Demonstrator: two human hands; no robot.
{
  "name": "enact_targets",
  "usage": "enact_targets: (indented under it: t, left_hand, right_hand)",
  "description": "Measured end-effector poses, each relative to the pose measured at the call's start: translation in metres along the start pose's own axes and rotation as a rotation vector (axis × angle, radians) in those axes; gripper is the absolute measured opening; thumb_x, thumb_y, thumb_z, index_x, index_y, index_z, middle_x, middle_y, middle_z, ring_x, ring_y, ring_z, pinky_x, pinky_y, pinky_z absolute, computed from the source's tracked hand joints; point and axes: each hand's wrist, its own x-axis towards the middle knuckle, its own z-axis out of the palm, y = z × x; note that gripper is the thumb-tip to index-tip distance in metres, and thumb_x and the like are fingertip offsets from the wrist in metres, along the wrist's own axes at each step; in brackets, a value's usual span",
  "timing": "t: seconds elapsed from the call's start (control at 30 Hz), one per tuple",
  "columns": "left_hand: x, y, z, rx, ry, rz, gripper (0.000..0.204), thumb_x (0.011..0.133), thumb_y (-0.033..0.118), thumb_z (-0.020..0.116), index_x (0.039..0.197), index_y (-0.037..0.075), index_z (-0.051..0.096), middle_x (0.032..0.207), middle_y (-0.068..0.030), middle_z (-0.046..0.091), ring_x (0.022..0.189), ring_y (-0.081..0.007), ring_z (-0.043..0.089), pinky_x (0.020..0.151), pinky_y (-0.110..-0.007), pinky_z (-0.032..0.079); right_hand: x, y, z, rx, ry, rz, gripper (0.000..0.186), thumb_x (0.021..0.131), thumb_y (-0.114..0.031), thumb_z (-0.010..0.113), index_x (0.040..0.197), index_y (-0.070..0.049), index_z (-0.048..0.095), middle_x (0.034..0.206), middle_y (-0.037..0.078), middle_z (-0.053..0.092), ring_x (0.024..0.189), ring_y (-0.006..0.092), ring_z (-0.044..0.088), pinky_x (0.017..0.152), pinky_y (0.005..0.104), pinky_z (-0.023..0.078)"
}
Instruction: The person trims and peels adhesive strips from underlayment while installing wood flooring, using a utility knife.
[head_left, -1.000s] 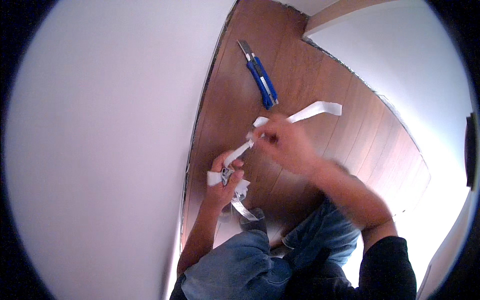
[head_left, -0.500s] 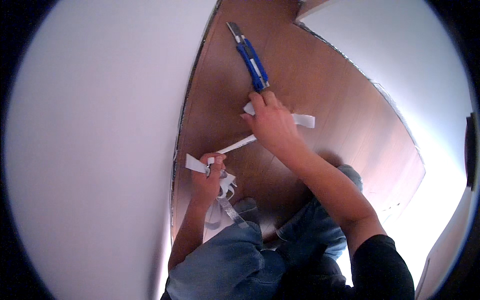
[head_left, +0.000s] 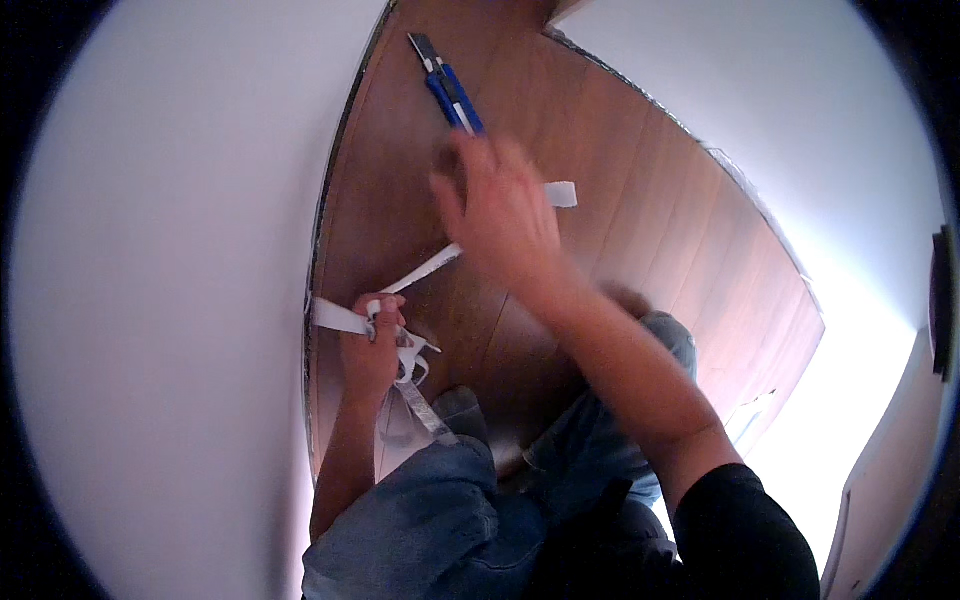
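My left hand (head_left: 371, 350) grips a tangle of white strips (head_left: 414, 355), backed in places with shiny material, by the left wall. One narrow strip (head_left: 425, 265) stretches from it toward my right hand (head_left: 500, 215), which is blurred, thumb apart, fingertips at the lower end of a blue utility knife (head_left: 448, 92) with its blade out, lying on the floor. Another short white strip (head_left: 560, 195) shows right of my right hand, partly hidden by it. Whether those fingers grip the knife or a strip I cannot tell.
The narrow wooden floor (head_left: 650, 220) runs between a white wall (head_left: 170, 300) on the left and another white surface (head_left: 760, 90) at the upper right, with rough dark edges along both. My jeans-covered legs (head_left: 420, 510) are bent below my hands.
My right hand has moved forward from the strips to the knife's lower end. The short strip has shifted forward with it. My left hand still holds the tangle. The view has shifted.
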Motion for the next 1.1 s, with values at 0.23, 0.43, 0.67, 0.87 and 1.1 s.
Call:
enact_targets:
  t: [0.23, 0.43, 0.67, 0.87, 1.1]
  left_hand:
    - [-0.003, -0.011, 0.004, 0.227, -0.091, 0.077, 0.022, 0.104, 0.021, 0.065, 0.1, -0.001, 0.068, 0.08, -0.007, 0.068, 0.061, -0.0135, 0.066, 0.052, -0.03, 0.056]
    - [0.002, 0.0, 0.003, 0.284, -0.126, 0.092, 0.024, 0.102, 0.022, 0.068, 0.098, -0.002, 0.07, 0.082, -0.0119, 0.071, 0.067, -0.0185, 0.07, 0.058, -0.033, 0.057]
    - [0.048, 0.058, 0.008, 0.569, -0.171, 0.518, 0.028, 0.09, 0.007, 0.07, 0.118, 0.008, 0.073, 0.11, -0.0167, 0.074, 0.098, -0.0341, 0.072, 0.088, -0.041, 0.057]
    - [0.114, 0.151, 0.02, 0.907, -0.065, 0.88, 0.032, 0.091, 0.012, 0.07, 0.123, 0.015, 0.072, 0.111, -0.0145, 0.073, 0.098, -0.0377, 0.069, 0.086, -0.047, 0.056]
    - [0.138, 0.237, 0.058, 0.627, -0.135, 0.588, 0.024, 0.096, 0.02, 0.068, 0.111, 0.001, 0.07, 0.099, -0.0246, 0.073, 0.092, -0.0405, 0.071, 0.08, -0.047, 0.055]
  right_hand:
    - [0.05, 0.044, 0.033, -0.213, 0.026, -0.04, 0.045, 0.095, -0.027, 0.068, 0.127, 0.004, 0.057, 0.119, 0.026, 0.058, 0.116, 0.0431, 0.057, 0.099, 0.0496, 0.05]
    - [0.014, 0.126, -0.002, 0.01, 0.262, 0.146, 0.046, 0.09, -0.025, 0.07, 0.125, 0.002, 0.055, 0.113, 0.025, 0.063, 0.103, 0.0492, 0.066, 0.088, 0.0535, 0.057]
    - [0.016, 0.198, -0.052, -0.123, 0.234, 0.123, 0.05, 0.096, -0.029, 0.069, 0.139, -0.01, 0.051, 0.117, 0.028, 0.067, 0.105, 0.0454, 0.068, 0.088, 0.055, 0.056]
    - [0.038, 0.157, -0.046, -0.321, 0.371, -0.236, 0.048, 0.106, -0.024, 0.057, 0.153, -0.023, 0.048, 0.118, 0.022, 0.064, 0.105, 0.0438, 0.065, 0.092, 0.0513, 0.054]
    - [0.038, 0.112, -0.047, -0.466, 0.436, -0.142, 0.049, 0.102, -0.02, 0.061, 0.15, -0.029, 0.054, 0.121, 0.019, 0.062, 0.11, 0.0388, 0.062, 0.098, 0.0505, 0.052]
